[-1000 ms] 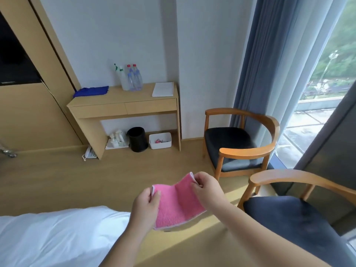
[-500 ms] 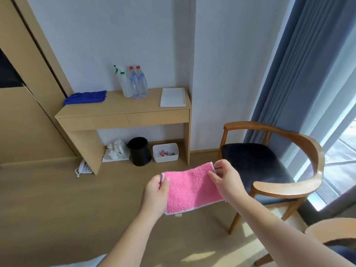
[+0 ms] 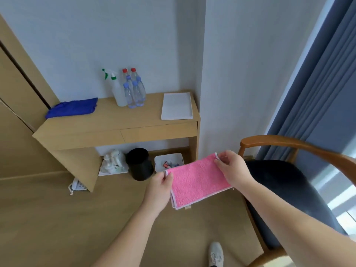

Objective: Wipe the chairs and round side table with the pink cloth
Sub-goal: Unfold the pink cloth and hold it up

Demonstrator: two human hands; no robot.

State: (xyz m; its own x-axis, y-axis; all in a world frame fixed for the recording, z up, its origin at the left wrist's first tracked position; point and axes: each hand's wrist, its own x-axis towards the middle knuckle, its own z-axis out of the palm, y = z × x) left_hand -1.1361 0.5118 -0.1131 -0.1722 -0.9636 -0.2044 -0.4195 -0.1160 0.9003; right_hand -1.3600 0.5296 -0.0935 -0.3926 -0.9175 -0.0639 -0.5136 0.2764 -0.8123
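Pink terry cloth with white trim (image 3: pixel 198 181) stretched midair, left hand (image 3: pixel 159 188) pinching left corner, right hand (image 3: pixel 234 170) pinching upper right corner, both forearms extended, dark-cushioned wooden armchair (image 3: pixel 289 191) just right, bare wood floor (image 3: pixel 57 224) below.

1. Left grip (image 3: pixel 159 189) and right grip (image 3: pixel 235 170) pinch the top corners of a pink cloth (image 3: pixel 198 182), spread in mid-air.
2. A dark-seated wooden chair (image 3: pixel 285 185) stands just right.
3. Behind, a table (image 3: pixel 115 122) carries bottles (image 3: pixel 134 93) and a blue cloth (image 3: pixel 73 106).

Pink cloth (image 3: pixel 198 183): fluffy terry, matt. Chair (image 3: pixel 285 191): smooth wood frame, dark matt seat. Desk (image 3: pixel 119 122): pale wood.
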